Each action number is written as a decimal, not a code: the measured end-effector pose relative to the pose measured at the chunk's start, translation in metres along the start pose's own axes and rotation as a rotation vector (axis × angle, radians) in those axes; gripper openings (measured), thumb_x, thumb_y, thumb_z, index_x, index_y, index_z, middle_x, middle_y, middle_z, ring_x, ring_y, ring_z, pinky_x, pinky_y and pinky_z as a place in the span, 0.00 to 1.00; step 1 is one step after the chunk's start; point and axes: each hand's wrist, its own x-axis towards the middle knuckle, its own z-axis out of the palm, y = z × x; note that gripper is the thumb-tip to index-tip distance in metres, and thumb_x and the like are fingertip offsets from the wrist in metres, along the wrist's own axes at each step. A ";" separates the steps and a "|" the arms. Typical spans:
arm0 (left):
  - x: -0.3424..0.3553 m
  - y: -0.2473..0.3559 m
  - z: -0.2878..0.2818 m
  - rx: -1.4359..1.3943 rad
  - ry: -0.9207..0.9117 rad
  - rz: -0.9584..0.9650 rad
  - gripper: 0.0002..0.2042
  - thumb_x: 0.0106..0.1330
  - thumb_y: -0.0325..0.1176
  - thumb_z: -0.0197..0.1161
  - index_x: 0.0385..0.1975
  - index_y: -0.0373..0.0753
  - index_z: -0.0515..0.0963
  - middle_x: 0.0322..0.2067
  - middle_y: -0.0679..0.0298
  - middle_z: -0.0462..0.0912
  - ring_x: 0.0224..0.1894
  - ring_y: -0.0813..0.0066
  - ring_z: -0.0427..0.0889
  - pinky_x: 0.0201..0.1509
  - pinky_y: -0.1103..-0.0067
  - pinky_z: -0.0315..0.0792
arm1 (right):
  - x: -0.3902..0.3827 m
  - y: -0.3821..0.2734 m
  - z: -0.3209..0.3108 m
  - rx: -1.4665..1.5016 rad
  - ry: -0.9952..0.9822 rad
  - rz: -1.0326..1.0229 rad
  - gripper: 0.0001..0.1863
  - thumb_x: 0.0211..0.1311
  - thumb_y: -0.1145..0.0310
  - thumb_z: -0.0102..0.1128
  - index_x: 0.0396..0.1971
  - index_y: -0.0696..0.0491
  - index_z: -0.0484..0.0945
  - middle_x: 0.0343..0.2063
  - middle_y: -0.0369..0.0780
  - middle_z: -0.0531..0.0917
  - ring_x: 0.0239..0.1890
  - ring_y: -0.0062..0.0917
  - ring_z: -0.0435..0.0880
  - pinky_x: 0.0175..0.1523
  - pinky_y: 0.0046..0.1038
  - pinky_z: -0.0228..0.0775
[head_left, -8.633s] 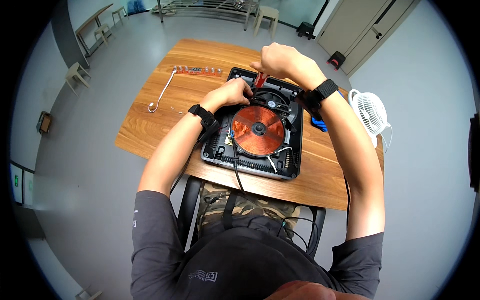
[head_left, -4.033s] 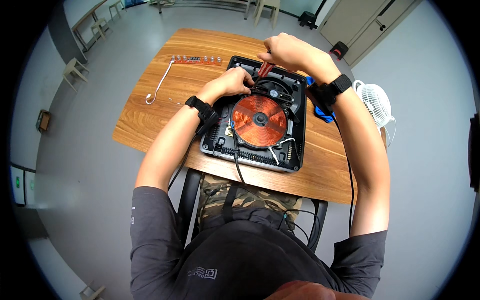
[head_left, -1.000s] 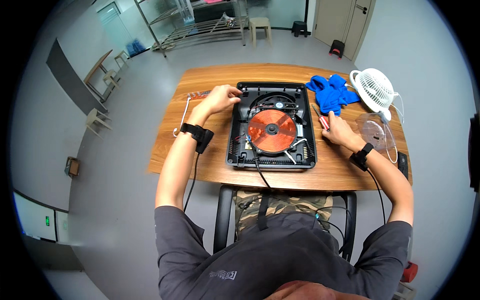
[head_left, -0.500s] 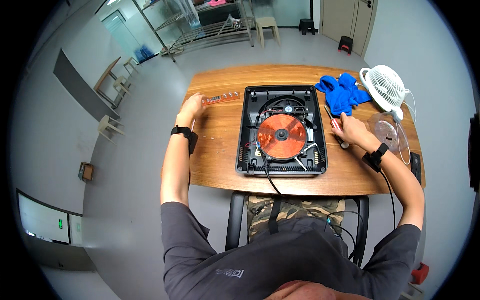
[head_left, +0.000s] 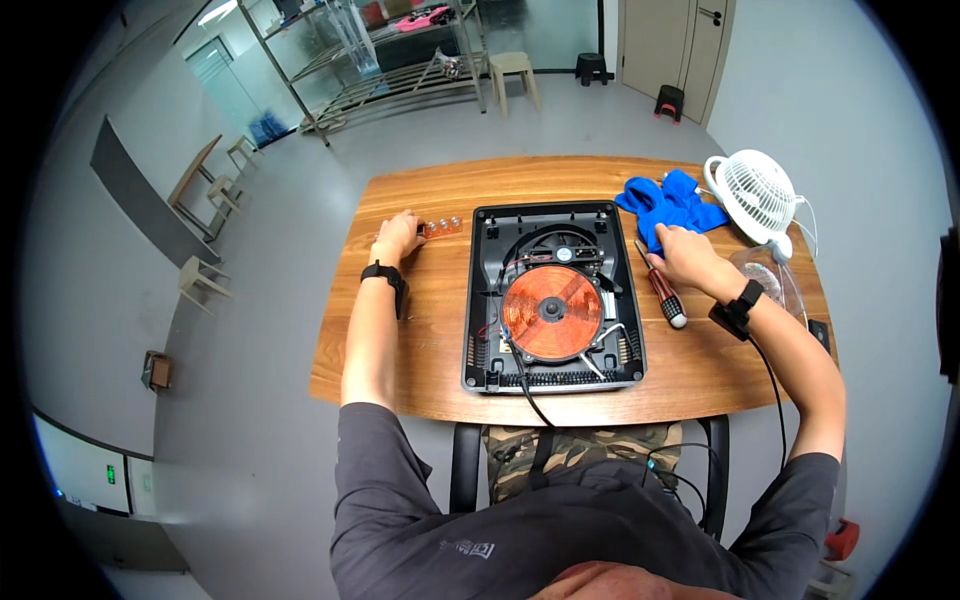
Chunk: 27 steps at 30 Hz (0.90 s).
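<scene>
My left hand (head_left: pixel 400 236) is at the far left of the table, its fingers closed over the left end of a narrow orange-red circuit board (head_left: pixel 445 227) with small metal round parts. On the right, my right hand (head_left: pixel 692 260) has its fingers curled at the lower edge of a blue cloth (head_left: pixel 672 202); what lies under the fingertips is hidden. Just below that hand lies a screwdriver (head_left: pixel 664 296) with a red and black handle, its shaft pointing away. Between my hands sits an opened induction cooker (head_left: pixel 480 350), showing its round copper coil (head_left: pixel 553 313).
A white fan (head_left: pixel 755 190) stands at the table's far right, with a clear plastic container (head_left: pixel 785 280) before it. Beside the near right edge lies a dark object (head_left: pixel 819 334). The cooker's black cord (head_left: pixel 532 400) runs over the front edge toward me.
My left hand has moved right, covering more of the circuit board. My right hand has left the screwdriver handle and shifted away from me to the blue cloth. The whole view has tilted slightly.
</scene>
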 end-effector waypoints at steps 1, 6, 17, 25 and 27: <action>0.001 -0.002 0.005 -0.028 -0.002 -0.017 0.18 0.65 0.38 0.66 0.54 0.45 0.79 0.56 0.58 0.77 0.60 0.56 0.74 0.62 0.60 0.68 | 0.005 -0.004 -0.002 0.020 0.020 -0.018 0.21 0.62 0.56 0.62 0.42 0.58 0.72 0.37 0.51 0.82 0.42 0.48 0.83 0.45 0.45 0.76; 0.002 -0.006 0.008 -0.006 0.015 0.008 0.15 0.67 0.37 0.64 0.50 0.38 0.80 0.52 0.53 0.79 0.57 0.54 0.77 0.59 0.62 0.72 | 0.038 -0.018 -0.005 -0.003 0.081 -0.096 0.20 0.62 0.57 0.63 0.42 0.59 0.73 0.37 0.51 0.82 0.40 0.47 0.84 0.43 0.44 0.77; -0.014 -0.005 -0.038 0.138 0.196 0.205 0.17 0.57 0.37 0.69 0.42 0.33 0.78 0.44 0.52 0.79 0.46 0.50 0.81 0.50 0.63 0.78 | 0.090 -0.051 -0.028 0.045 0.172 -0.228 0.20 0.59 0.58 0.65 0.40 0.60 0.76 0.38 0.51 0.83 0.43 0.47 0.84 0.47 0.44 0.78; -0.042 0.007 -0.135 0.197 0.242 0.355 0.10 0.51 0.35 0.68 0.29 0.35 0.81 0.34 0.52 0.82 0.36 0.51 0.83 0.43 0.64 0.79 | 0.087 -0.048 -0.051 0.077 0.158 -0.186 0.21 0.59 0.60 0.63 0.45 0.60 0.75 0.44 0.51 0.81 0.49 0.47 0.82 0.52 0.44 0.76; -0.057 0.031 -0.163 0.107 0.183 0.375 0.11 0.54 0.34 0.69 0.31 0.33 0.83 0.30 0.53 0.82 0.35 0.54 0.83 0.41 0.67 0.78 | 0.082 -0.042 -0.056 0.094 0.153 -0.187 0.21 0.60 0.60 0.63 0.46 0.60 0.75 0.45 0.50 0.81 0.50 0.46 0.81 0.53 0.43 0.75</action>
